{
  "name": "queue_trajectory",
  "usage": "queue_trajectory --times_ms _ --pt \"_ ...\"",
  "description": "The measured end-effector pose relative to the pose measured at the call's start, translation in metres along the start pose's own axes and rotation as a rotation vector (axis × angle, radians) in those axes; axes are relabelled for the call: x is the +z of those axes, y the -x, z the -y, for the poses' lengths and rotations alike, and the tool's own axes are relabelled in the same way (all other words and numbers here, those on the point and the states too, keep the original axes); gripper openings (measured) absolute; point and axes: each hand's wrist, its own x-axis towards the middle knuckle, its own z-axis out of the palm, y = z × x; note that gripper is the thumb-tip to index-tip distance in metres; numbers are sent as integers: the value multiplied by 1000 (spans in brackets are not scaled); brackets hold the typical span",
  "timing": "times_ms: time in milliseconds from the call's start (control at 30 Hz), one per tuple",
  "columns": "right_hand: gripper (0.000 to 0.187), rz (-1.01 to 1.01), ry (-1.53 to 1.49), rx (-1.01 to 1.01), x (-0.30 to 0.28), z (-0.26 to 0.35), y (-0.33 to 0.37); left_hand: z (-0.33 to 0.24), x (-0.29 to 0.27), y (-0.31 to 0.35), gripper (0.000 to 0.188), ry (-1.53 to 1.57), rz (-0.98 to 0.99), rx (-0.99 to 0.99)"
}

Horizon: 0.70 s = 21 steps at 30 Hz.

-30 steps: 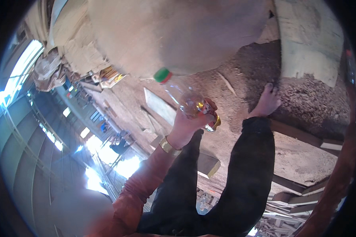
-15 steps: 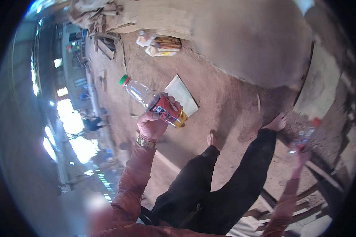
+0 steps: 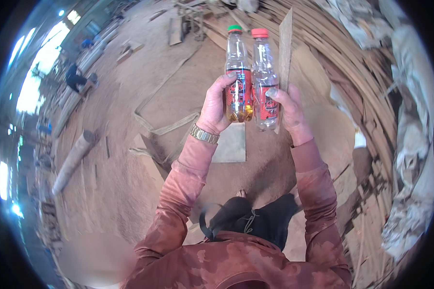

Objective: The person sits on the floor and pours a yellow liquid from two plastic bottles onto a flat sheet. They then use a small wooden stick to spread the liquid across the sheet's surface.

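Observation:
Side by side and upright in front of me are two clear plastic bottles with red labels. My left hand (image 3: pixel 213 110) is closed round the green-capped bottle (image 3: pixel 240 89), which has a little amber liquid at its base. In my right hand (image 3: pixel 295 115) is the red-capped bottle (image 3: pixel 263 72), with the thumb across its label; no coloured liquid shows in it. A thin wooden strip (image 3: pixel 285 48) runs up behind the right thumb, beside this bottle. Whether the right fingers also grip the strip cannot be made out.
Below the bottles, a pale square board (image 3: pixel 231 147) lies on the dirt floor. A long strap (image 3: pixel 152 126) loops left of it, near a log (image 3: pixel 74 161). Long wooden strips (image 3: pixel 357 67) and plastic sheeting (image 3: pixel 410 120) line the right side. Another person (image 3: pixel 74 78) crouches far left.
The red-capped bottle has come up from low at the right to beside the green-capped one, which has turned from tilted to upright. My view has swung round, and the wooden strip now shows.

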Motion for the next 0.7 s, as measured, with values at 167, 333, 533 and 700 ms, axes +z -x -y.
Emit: queue_trajectory --times_ms 167,333,533,700 --pt "39 163 -164 97 116 0 -49 -88 -26 68 38 71 -31 175" --pt "38 226 -206 62 193 -21 -81 -136 -53 108 39 104 -169 322" --pt "47 325 -277 13 236 -43 -114 -178 -71 120 45 -271 -286 482" --pt "57 341 -364 -108 216 -59 -144 -182 -77 79 63 -525 -251 533"
